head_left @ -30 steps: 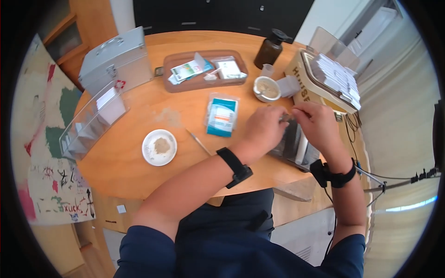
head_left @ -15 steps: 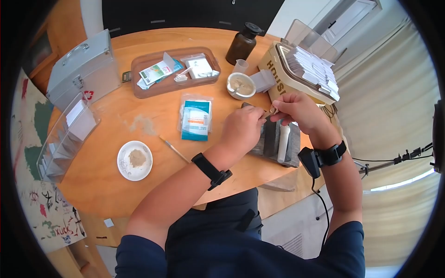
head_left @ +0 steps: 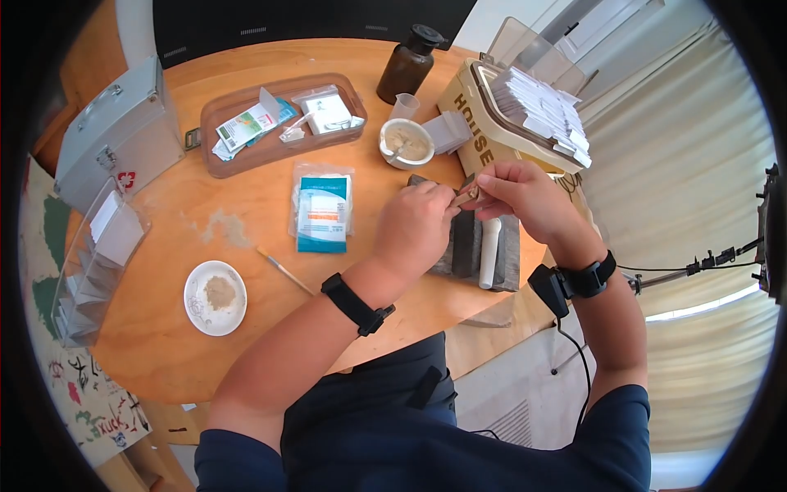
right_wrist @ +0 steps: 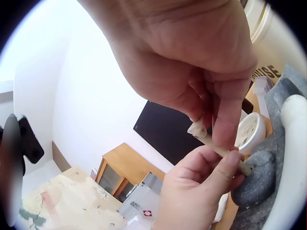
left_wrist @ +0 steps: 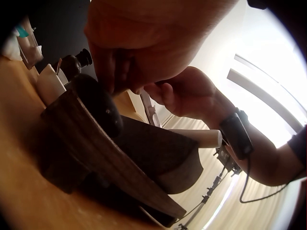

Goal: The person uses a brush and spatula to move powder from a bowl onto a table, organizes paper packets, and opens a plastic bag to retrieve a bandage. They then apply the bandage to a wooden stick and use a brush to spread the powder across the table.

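Note:
My left hand (head_left: 416,225) and right hand (head_left: 525,201) meet above the grey stone slab (head_left: 508,266). Between them is a short, thin, pale beige stick (right_wrist: 216,147) with a wider, knobbly end. In the right wrist view, the left thumb and finger pinch its lower part while the right fingers pinch near the wider end. A white pestle (head_left: 489,254) lies on the slab beside a long dark stone bar (head_left: 466,246). A dark rounded stone (right_wrist: 256,179) sits close below the stick's lower tip.
Behind the hands stand a white mortar (head_left: 407,144), a brown bottle (head_left: 406,66) and a cream box (head_left: 469,111) of paper packets. To the left are a teal-and-white packet (head_left: 323,215), a brush (head_left: 283,271), a powder dish (head_left: 216,320) and a brown tray (head_left: 221,160).
The head view has swung, so the table items sit farther left in it. Both hands stay together over the slab; the stick between them shows more clearly.

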Demonstrator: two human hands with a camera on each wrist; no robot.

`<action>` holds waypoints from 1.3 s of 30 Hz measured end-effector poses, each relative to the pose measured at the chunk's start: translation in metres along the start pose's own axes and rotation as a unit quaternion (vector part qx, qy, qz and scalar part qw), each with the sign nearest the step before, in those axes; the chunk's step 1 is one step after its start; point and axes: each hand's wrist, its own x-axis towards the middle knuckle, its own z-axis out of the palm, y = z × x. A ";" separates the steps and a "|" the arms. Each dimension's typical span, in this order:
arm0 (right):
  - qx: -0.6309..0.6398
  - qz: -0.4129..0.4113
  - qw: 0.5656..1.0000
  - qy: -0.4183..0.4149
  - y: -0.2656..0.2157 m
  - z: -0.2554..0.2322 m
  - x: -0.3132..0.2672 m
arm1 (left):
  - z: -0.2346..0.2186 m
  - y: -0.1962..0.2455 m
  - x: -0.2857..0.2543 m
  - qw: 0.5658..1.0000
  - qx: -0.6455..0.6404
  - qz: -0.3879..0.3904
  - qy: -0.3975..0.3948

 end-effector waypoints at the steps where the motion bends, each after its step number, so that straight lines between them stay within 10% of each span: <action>1: 0.000 0.005 1.000 0.004 -0.002 0.000 -0.002 | 0.000 0.000 0.000 1.000 0.000 0.000 -0.001; 14: -0.234 -0.012 0.972 -0.017 -0.028 0.007 -0.008 | -0.001 0.005 -0.001 1.000 0.000 0.007 -0.001; 39: 0.058 0.095 0.993 0.027 0.001 -0.003 0.007 | 0.008 0.007 -0.005 0.998 0.050 0.043 0.014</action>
